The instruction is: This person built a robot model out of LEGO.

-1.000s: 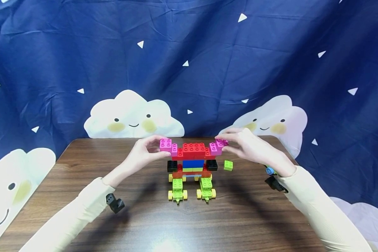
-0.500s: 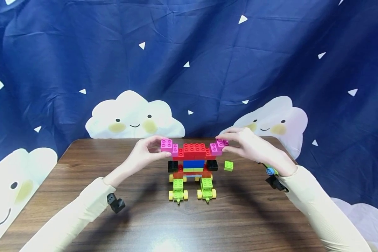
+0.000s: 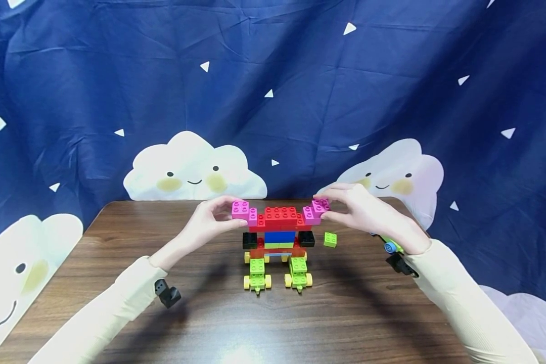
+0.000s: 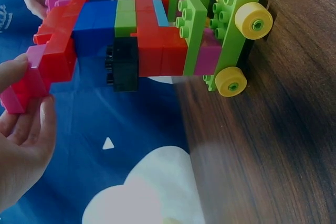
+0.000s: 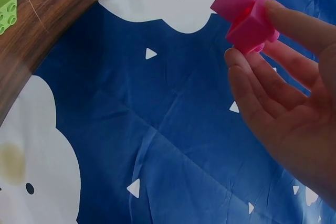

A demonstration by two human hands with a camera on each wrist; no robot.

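Note:
A toy-brick figure (image 3: 279, 236) stands at the middle of the table on lime-green wheeled bases (image 3: 257, 275) with yellow wheels. Red, blue and black bricks form its body, and pink bricks step outward at both upper ends. My left hand (image 3: 206, 222) pinches the outer left pink brick (image 3: 240, 209) between thumb and fingers. At the opposite end, my right hand (image 3: 359, 208) holds the outer right pink brick (image 3: 320, 206), which sits at an angle to its neighbour. The right wrist view shows the thumb against this pink brick (image 5: 251, 27), with fingertips at its other side.
A loose lime-green brick (image 3: 330, 239) lies on the wooden table (image 3: 200, 313) just right of the figure. Partly hidden behind my right forearm is a green piece with a blue wheel (image 3: 390, 247). A blue cloth (image 3: 273, 101) with clouds hangs behind the table.
My right fingers have shifted slightly, and the outer right pink brick is turned a little, with more of its top showing. The left hand and figure have stayed nearly still.

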